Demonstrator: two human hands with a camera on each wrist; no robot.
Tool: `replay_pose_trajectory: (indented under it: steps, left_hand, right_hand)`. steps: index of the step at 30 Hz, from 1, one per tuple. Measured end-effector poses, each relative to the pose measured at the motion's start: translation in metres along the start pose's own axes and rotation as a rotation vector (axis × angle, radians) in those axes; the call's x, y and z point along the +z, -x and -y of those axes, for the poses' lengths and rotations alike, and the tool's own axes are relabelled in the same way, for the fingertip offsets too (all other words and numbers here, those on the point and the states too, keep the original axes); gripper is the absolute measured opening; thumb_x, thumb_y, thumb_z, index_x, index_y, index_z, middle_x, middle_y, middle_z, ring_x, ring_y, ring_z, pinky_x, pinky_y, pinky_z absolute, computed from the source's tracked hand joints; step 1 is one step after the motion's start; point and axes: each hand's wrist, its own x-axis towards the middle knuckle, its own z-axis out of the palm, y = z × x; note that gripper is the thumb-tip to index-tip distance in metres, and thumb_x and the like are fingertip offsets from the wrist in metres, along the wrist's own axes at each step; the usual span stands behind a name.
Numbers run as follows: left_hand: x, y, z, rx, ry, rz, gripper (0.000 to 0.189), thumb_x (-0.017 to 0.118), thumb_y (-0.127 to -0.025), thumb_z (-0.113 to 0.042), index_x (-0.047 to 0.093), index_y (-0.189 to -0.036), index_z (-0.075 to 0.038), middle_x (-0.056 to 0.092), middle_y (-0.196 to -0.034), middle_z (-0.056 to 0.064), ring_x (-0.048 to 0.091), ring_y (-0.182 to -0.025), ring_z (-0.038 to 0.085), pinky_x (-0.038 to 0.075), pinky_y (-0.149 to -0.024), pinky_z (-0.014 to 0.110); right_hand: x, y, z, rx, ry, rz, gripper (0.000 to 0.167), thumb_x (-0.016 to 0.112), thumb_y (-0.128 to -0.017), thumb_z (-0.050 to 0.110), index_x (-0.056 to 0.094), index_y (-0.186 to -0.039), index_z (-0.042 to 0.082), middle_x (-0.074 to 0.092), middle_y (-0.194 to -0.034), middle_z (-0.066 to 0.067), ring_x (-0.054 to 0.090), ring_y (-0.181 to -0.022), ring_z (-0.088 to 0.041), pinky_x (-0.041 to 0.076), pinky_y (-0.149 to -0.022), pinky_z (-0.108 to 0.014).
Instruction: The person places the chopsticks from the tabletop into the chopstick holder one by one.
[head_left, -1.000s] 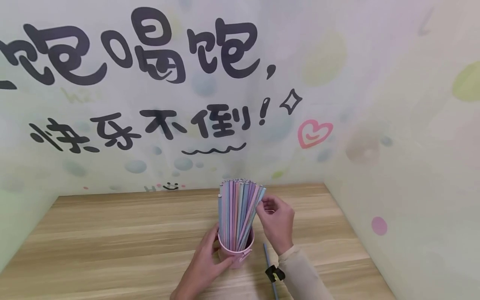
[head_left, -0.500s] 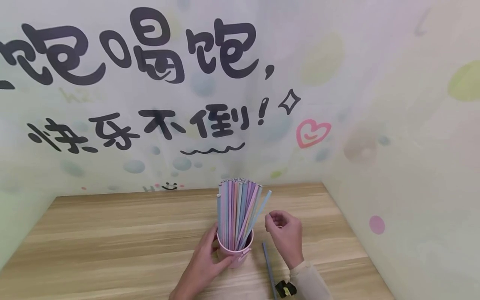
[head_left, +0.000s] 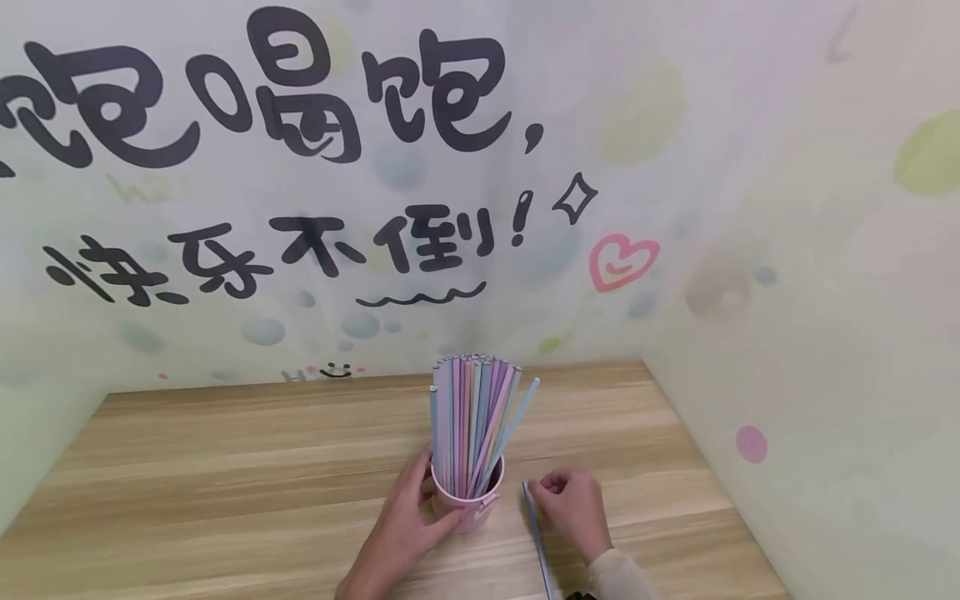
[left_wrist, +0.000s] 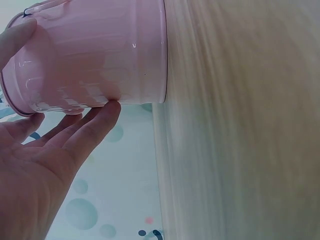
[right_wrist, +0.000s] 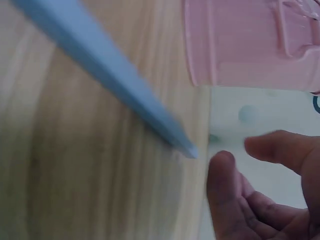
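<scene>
My left hand [head_left: 399, 529] grips a small pink bucket [head_left: 470, 518] upright on the table, thumb on the near side and fingers round the left side. In the left wrist view the fingertips touch the bucket's wall [left_wrist: 90, 55]. Pastel pencil-like sticks [head_left: 468, 429] stand bunched in it, one light blue stick [head_left: 519, 418] leaning out to the right. A loose blue stick [head_left: 537, 537] lies right of the bucket; its faceted side [right_wrist: 117, 72] shows in the right wrist view. By its far end is my right hand [head_left: 579, 510], thumb and forefinger apart, holding nothing.
The wooden table [head_left: 247, 475] meets a printed back wall [head_left: 420, 333] close behind the bucket. A pale side wall [head_left: 840, 400] borders it on the right. The bucket's handle [head_left: 487, 502] hangs at its near right side.
My right hand has left the sticks in the bucket and come down beside the loose blue stick. One light blue stick now leans further right. The left hand keeps its grip.
</scene>
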Motion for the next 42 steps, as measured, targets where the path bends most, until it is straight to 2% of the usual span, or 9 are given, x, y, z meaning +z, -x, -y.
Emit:
replay_pose_trajectory:
  steps: [4,7,13,17,22,28,32,37,42]
  left_hand:
    - [0.0,0.0,-0.001,0.0,-0.009,-0.002,0.097,0.085,-0.078,-0.018,0.028,-0.156,-0.015,0.041,-0.149,0.009,0.052,-0.126,0.027,0.055,-0.099,0.033]
    - [0.0,0.0,-0.002,0.003,-0.01,-0.004,0.097,0.085,-0.078,-0.017,0.028,-0.156,-0.014,0.041,-0.149,0.01,0.052,-0.126,0.027,0.055,-0.099,0.033]
    - [0.0,0.001,-0.002,0.011,-0.009,-0.004,0.096,0.085,-0.078,-0.014,0.028,-0.155,-0.011,0.042,-0.148,0.01,0.052,-0.126,0.027,0.056,-0.099,0.034]
    - [0.0,0.0,-0.003,0.008,-0.011,-0.003,0.096,0.085,-0.078,-0.015,0.028,-0.155,-0.011,0.042,-0.148,0.01,0.052,-0.126,0.027,0.055,-0.099,0.034]
    - [0.0,0.0,-0.003,0.0,-0.007,0.004,0.096,0.085,-0.079,-0.018,0.027,-0.156,-0.012,0.041,-0.149,0.01,0.051,-0.127,0.027,0.055,-0.1,0.034]
    - [-0.001,0.0,-0.003,0.004,-0.003,0.002,0.096,0.085,-0.079,-0.02,0.028,-0.156,-0.012,0.041,-0.148,0.009,0.051,-0.127,0.027,0.055,-0.1,0.033]
    - [-0.002,0.0,-0.002,0.008,-0.009,-0.004,0.096,0.085,-0.079,-0.023,0.029,-0.155,-0.014,0.042,-0.148,0.008,0.052,-0.126,0.026,0.055,-0.1,0.034]
    - [-0.001,0.0,-0.001,0.018,-0.016,-0.01,0.096,0.086,-0.079,-0.024,0.029,-0.156,-0.015,0.042,-0.148,0.009,0.053,-0.125,0.027,0.056,-0.099,0.034]
    - [0.0,0.001,0.0,0.021,-0.011,-0.008,0.097,0.086,-0.078,-0.02,0.028,-0.156,-0.016,0.043,-0.148,0.008,0.053,-0.125,0.026,0.055,-0.099,0.032]
  right_hand:
    - [0.002,0.002,-0.005,-0.036,0.101,0.061,0.017,0.078,-0.08,0.014,0.068,-0.068,0.007,0.06,-0.055,0.004,0.054,-0.048,-0.009,0.047,-0.044,-0.021]
    - [0.003,0.004,-0.006,-0.035,0.136,0.102,0.015,0.077,-0.079,0.011,0.068,-0.067,0.007,0.061,-0.058,0.004,0.054,-0.049,-0.008,0.047,-0.043,-0.021]
    - [0.002,0.005,-0.007,-0.036,0.201,0.107,0.011,0.077,-0.074,0.007,0.068,-0.068,0.007,0.062,-0.064,0.003,0.054,-0.056,-0.01,0.048,-0.047,-0.022]
    - [-0.005,0.004,-0.008,0.022,0.254,0.091,0.008,0.077,-0.074,0.007,0.069,-0.073,0.006,0.064,-0.069,0.001,0.057,-0.061,-0.013,0.051,-0.051,-0.025]
    - [-0.019,0.001,-0.015,0.086,0.249,0.094,0.006,0.075,-0.077,0.005,0.069,-0.078,0.003,0.064,-0.071,-0.002,0.058,-0.062,-0.014,0.054,-0.05,-0.026]
    - [-0.034,-0.002,-0.027,0.083,0.151,0.094,0.005,0.074,-0.077,0.004,0.069,-0.075,0.002,0.064,-0.068,-0.003,0.059,-0.057,-0.013,0.055,-0.048,-0.024]
    - [-0.038,-0.003,-0.026,0.08,0.077,0.075,0.003,0.071,-0.078,0.003,0.07,-0.077,0.0,0.063,-0.067,-0.003,0.059,-0.057,-0.014,0.055,-0.048,-0.023]
    - [-0.046,-0.009,-0.01,0.081,-0.063,0.02,0.006,0.069,-0.083,0.0,0.07,-0.085,-0.005,0.066,-0.071,-0.006,0.064,-0.058,-0.019,0.06,-0.053,-0.026]
    - [-0.064,-0.019,0.02,0.064,-0.202,-0.031,0.011,0.067,-0.088,0.0,0.069,-0.094,-0.009,0.069,-0.078,-0.011,0.067,-0.064,-0.02,0.063,-0.06,-0.028]
